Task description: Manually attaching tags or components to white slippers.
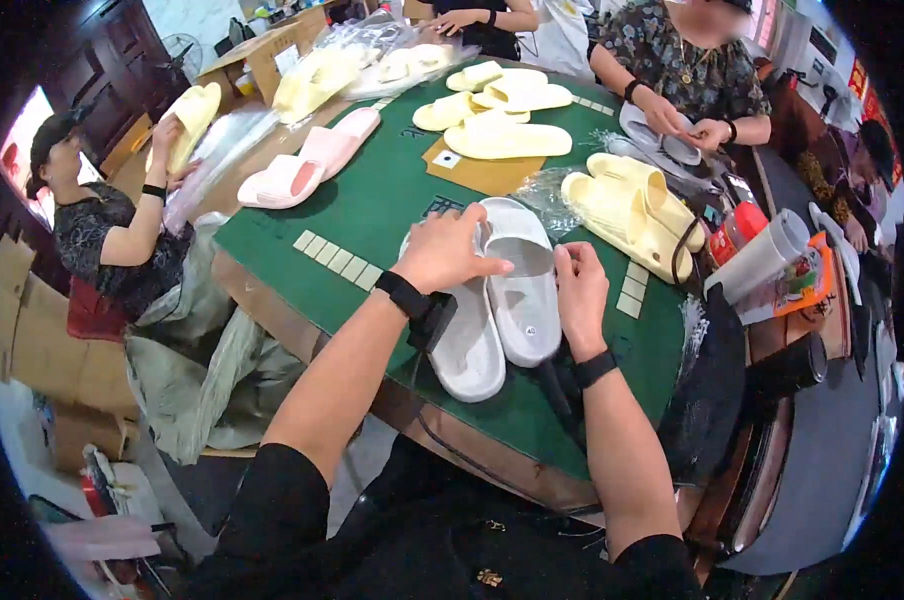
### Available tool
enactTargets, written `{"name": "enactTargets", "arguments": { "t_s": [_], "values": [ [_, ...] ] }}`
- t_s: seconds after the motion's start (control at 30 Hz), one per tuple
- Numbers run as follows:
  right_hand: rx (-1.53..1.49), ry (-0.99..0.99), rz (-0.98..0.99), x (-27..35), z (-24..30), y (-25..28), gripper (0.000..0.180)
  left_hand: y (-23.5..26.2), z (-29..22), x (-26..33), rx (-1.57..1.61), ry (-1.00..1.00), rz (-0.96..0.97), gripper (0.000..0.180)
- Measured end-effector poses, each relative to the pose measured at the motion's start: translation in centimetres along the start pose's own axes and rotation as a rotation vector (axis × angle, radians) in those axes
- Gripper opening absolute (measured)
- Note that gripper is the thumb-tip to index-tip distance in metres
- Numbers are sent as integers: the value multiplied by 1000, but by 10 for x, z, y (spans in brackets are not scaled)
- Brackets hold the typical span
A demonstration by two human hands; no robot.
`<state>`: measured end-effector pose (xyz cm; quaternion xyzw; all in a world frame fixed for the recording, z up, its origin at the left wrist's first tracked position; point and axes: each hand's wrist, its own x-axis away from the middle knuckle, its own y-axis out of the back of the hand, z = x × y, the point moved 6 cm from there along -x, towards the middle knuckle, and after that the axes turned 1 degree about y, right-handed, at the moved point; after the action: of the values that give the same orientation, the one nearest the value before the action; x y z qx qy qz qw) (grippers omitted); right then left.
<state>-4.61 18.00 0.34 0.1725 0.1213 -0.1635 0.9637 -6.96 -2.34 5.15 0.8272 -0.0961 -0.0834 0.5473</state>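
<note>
A pair of light grey slide slippers lies side by side on the green table in front of me, toes pointing away. My left hand [450, 250] is closed over the strap of the left grey slipper [469, 350], its thumb reaching to the right one. At the outer side of the right grey slipper [527, 310], my right hand [582, 295] has thumb and fingers curled together in a pinch. Whatever lies between those fingertips, if anything, is too small to make out. Both my wrists wear black bands.
Pink slippers [307, 160] and several cream slippers [507, 135] lie on the table [372, 225]. Clear plastic wrap [550, 195] sits beyond my hands. At the right stand a tumbler [762, 260] and a red-lidded jar [740, 230]. Co-workers handle slippers at the left and far right.
</note>
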Motion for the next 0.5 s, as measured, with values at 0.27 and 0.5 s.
{"name": "enactTargets", "arguments": {
  "t_s": [0.27, 0.5],
  "values": [
    [33, 22, 50, 0, -3, -5, 14, 23, 30, -25, 150, -72, -178, 69],
    [13, 26, 114, -1, 1, -10, 17, -5, 12, -34, -37, -220, -65, 57]
  ]
}}
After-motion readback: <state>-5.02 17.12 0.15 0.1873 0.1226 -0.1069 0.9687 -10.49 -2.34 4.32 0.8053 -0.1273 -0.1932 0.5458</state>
